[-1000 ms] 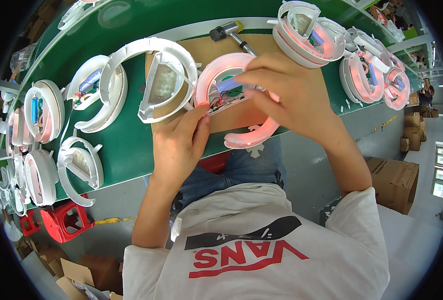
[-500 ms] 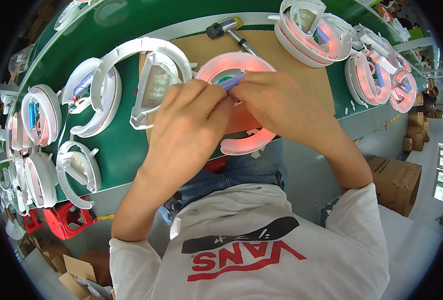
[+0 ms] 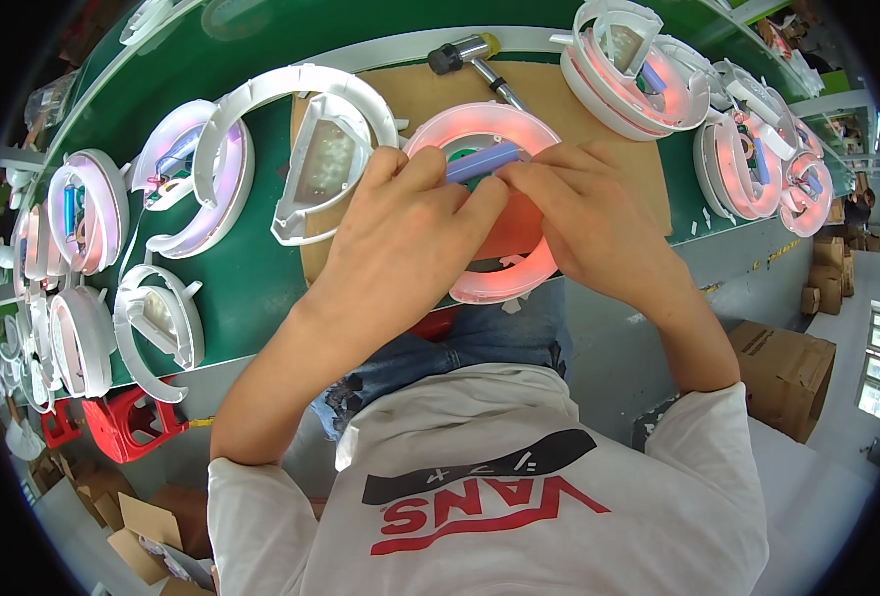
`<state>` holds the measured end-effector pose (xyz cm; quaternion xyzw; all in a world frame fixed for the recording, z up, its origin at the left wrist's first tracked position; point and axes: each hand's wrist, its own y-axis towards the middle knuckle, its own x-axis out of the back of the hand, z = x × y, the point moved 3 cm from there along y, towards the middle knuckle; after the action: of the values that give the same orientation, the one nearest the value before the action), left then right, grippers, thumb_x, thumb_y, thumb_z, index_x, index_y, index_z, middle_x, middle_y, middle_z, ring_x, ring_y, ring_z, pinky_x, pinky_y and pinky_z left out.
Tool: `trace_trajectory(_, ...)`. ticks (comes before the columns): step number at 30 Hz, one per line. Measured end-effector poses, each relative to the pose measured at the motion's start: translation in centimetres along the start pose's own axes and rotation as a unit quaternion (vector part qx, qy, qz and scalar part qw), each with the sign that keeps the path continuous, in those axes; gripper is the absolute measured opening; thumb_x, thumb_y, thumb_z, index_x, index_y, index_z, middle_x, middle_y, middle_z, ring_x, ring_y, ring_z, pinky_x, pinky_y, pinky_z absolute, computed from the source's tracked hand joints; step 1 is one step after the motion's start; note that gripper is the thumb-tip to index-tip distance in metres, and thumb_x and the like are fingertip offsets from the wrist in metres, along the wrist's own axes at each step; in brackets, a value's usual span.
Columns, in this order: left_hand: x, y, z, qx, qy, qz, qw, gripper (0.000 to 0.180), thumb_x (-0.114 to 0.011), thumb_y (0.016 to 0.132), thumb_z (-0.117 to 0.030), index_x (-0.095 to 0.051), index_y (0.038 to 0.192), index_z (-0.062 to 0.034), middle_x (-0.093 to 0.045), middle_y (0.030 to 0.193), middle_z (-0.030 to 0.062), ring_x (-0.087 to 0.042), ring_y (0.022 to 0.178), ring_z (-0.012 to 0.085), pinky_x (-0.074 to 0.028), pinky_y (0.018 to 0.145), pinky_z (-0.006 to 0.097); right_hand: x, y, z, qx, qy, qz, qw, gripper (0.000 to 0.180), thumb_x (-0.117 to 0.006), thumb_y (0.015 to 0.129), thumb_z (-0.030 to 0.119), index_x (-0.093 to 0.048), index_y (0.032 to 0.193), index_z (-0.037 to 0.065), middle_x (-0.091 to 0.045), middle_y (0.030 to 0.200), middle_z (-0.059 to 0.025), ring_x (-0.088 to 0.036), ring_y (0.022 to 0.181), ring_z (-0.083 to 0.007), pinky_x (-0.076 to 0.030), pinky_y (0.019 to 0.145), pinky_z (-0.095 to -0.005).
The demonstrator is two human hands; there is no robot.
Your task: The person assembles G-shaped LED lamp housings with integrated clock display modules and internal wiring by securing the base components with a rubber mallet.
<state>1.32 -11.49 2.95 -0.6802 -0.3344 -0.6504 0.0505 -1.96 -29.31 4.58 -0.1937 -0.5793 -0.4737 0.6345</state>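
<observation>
A white ring-shaped lamp housing (image 3: pixel 504 286), glowing red, lies before me at the table's front edge. Across its open middle runs a violet-blue cylindrical battery (image 3: pixel 482 162). My left hand (image 3: pixel 400 233) is closed, its fingers around the battery's left end. At the battery's right end, the fingers of my right hand (image 3: pixel 599 223) are pinched together against it. Both hands cover parts of the ring's sides. Just left of the ring lies a white D-shaped frame with a frosted panel (image 3: pixel 328 164). A curved white ring piece (image 3: pixel 301 79) arches over that frame.
A hammer (image 3: pixel 475 60) lies on a cardboard sheet (image 3: pixel 400 87) behind the ring. More lit lamp housings (image 3: pixel 639 117) stand at the right, others (image 3: pixel 226 189) at the left, on the green tabletop (image 3: pixel 251 288). A red stool (image 3: pixel 127 427) and cardboard boxes (image 3: pixel 783 372) are on the floor.
My right fingers have drawn back from the battery's top to its right end. More of the battery and the ring's opening now shows. The whole view has shifted slightly.
</observation>
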Motion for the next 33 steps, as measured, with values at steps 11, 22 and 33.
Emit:
trace_trajectory(11, 2.9, -8.3, -1.4, 0.253, -0.224, -0.199, 0.92, 0.022, -0.075, 0.079, 0.005, -0.072, 0.099, -0.0013, -0.071, 0.087, 0.0116, -0.069, 0.074, 0.0265, -0.055, 0.064, 0.034, -0.4, 1.3, 0.0, 0.009, -0.009, 0.035, 0.999, 0.022, -0.07, 0.076, 0.01, -0.061, 0.095, 0.005, -0.06, 0.087, -0.0096, -0.062, 0.088, -0.0313, -0.052, 0.072, -0.0419)
trace_trajectory(22, -1.5, -7.8, 0.3, 0.298, -0.193, -0.208, 0.911, 0.017, -0.075, 0.087, 0.0, -0.074, 0.104, 0.0003, -0.073, 0.087, 0.0113, -0.072, 0.073, 0.0159, -0.057, 0.065, 0.028, -0.4, 1.0, 0.7, 0.022, -0.069, 0.088, 0.994, 0.018, -0.07, 0.075, 0.011, -0.059, 0.086, 0.002, -0.058, 0.088, -0.0109, -0.063, 0.084, -0.031, -0.052, 0.07, -0.0415)
trace_trajectory(33, 1.8, -10.6, 0.7, 0.396, -0.259, -0.263, 0.841, 0.009, -0.073, 0.09, -0.003, -0.073, 0.096, 0.0029, -0.069, 0.074, 0.0072, -0.06, 0.062, 0.009, -0.048, 0.057, 0.024, 0.4, 2.0, 0.9, 0.01, -0.125, 0.066, 0.99, 0.017, -0.072, 0.071, 0.015, -0.06, 0.077, 0.005, -0.059, 0.084, -0.0077, -0.063, 0.078, -0.0281, -0.05, 0.063, -0.0394)
